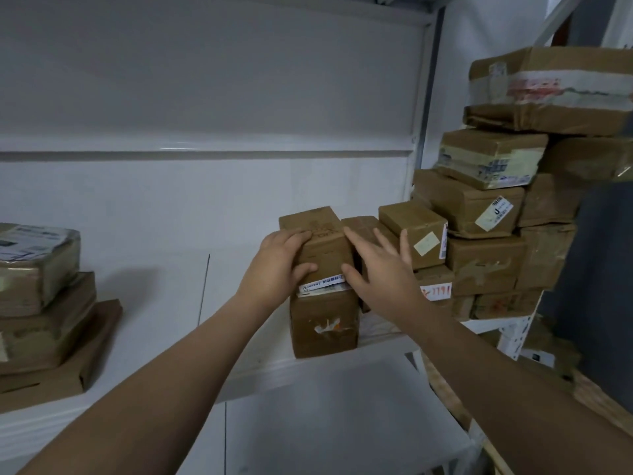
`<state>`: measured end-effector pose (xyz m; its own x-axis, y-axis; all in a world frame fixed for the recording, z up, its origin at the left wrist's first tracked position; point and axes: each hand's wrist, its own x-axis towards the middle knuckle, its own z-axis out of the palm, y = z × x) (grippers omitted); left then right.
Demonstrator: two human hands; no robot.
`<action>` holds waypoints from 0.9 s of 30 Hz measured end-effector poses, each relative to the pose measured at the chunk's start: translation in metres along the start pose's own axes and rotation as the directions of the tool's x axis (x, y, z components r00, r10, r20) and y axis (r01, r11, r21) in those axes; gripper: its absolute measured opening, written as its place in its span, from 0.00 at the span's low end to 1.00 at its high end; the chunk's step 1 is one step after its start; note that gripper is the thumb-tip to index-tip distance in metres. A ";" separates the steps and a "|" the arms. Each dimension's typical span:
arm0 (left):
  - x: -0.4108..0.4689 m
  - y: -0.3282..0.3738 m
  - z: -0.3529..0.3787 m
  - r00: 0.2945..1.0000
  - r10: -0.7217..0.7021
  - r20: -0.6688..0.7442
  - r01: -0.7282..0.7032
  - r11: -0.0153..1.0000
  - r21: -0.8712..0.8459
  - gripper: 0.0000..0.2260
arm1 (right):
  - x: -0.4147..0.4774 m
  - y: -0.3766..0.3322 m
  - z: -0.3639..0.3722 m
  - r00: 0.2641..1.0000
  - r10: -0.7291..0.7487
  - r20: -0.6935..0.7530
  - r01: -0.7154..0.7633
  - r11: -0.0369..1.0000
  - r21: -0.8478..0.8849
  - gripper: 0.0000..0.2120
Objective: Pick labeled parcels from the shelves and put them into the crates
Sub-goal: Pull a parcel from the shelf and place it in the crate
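Note:
A small brown cardboard parcel [320,240] with a white label along its lower edge sits on top of a second brown parcel [323,325] at the front of the white shelf [164,303]. My left hand [277,265] grips the top parcel from its left side, fingers over its top and thumb on its front. My right hand [380,269] lies against that parcel's right side with fingers spread and nearly straight, thumb touching its front edge. No crate is in view.
A tall pile of brown labeled parcels [479,214] fills the shelf's right end, with a large taped box [551,87] on top. Another stack of parcels [37,303] stands at the far left. A grey upright post [424,97] divides the shelving.

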<state>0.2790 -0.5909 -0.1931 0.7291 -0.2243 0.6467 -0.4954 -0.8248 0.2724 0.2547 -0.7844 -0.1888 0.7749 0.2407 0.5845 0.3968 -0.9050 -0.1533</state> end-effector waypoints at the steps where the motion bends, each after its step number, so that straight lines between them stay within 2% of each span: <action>1: -0.004 -0.003 -0.002 1.000 -0.002 -0.027 0.001 1.000 -0.022 0.26 | 0.001 -0.005 -0.002 1.000 -0.010 -0.015 0.011 0.999 0.047 0.27; 3: -0.012 -0.008 -0.009 0.995 -0.013 -0.104 0.005 0.997 -0.076 0.25 | 0.001 -0.020 -0.006 0.999 -0.003 -0.052 0.014 0.974 0.226 0.24; 4: -0.016 -0.010 -0.014 0.988 -0.028 -0.152 0.010 0.993 -0.114 0.24 | 0.001 -0.030 -0.009 0.998 0.038 -0.051 -0.015 0.921 0.389 0.23; 6: -0.026 -0.014 -0.023 0.969 -0.053 -0.243 0.006 0.982 -0.190 0.23 | 0.003 -0.046 -0.010 0.986 0.158 -0.044 -0.081 0.698 0.711 0.20; 7: -0.031 -0.017 -0.026 0.958 -0.055 -0.282 -0.008 0.977 -0.215 0.23 | 0.005 -0.053 -0.008 0.975 0.218 -0.032 -0.110 0.608 0.786 0.19; 9: -0.041 -0.022 -0.031 0.937 -0.043 -0.346 -0.052 0.964 -0.259 0.23 | 0.010 -0.069 -0.004 0.956 0.291 0.034 -0.188 0.521 0.833 0.20; 10: -0.045 -0.024 -0.033 0.930 -0.041 -0.366 -0.073 0.954 -0.291 0.22 | 0.012 -0.076 -0.002 0.946 0.311 0.096 -0.228 0.425 0.876 0.21; 12: -0.051 -0.028 -0.039 0.932 -0.069 -0.355 -0.076 0.923 -0.378 0.18 | 0.015 -0.088 0.002 0.932 0.293 0.212 -0.259 0.132 0.957 0.22; 13: -0.052 -0.029 -0.042 0.943 -0.094 -0.320 -0.055 0.902 -0.428 0.15 | 0.016 -0.092 0.005 0.938 0.273 0.215 -0.237 0.052 0.970 0.25; 14: -0.053 -0.028 -0.046 0.954 -0.132 -0.269 -0.015 0.876 -0.482 0.16 | 0.015 -0.096 0.006 0.948 0.265 0.179 -0.203 0.068 0.977 0.29; 17: -0.049 -0.023 -0.057 0.947 -0.313 -0.074 0.175 0.696 -0.697 0.23 | 0.014 -0.105 0.017 0.973 0.228 0.028 -0.107 0.344 0.933 0.39; 20: -0.042 -0.019 -0.066 0.919 -0.390 0.058 0.292 0.575 -0.764 0.34 | 0.014 -0.111 0.024 0.985 0.151 -0.086 0.009 0.449 0.893 0.35; 22: -0.038 -0.019 -0.069 0.910 -0.402 0.104 0.319 0.515 -0.796 0.41 | 0.012 -0.112 0.030 0.985 0.070 -0.158 0.093 0.553 0.828 0.34; 24: -0.036 -0.021 -0.068 0.908 -0.410 0.083 0.288 0.470 -0.834 0.46 | 0.009 -0.112 0.041 0.980 -0.020 -0.200 0.151 0.731 0.665 0.35; 27: -0.032 -0.029 -0.065 0.872 -0.487 0.045 0.316 0.492 -0.811 0.53 | 0.007 -0.116 0.047 0.982 -0.103 -0.160 0.171 0.844 0.508 0.36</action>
<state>0.2390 -0.5257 -0.1753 0.8983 0.1828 0.3997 -0.3964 -0.0557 0.9164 0.2370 -0.6609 -0.2044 0.6412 0.2729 0.7172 0.7176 -0.5443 -0.4344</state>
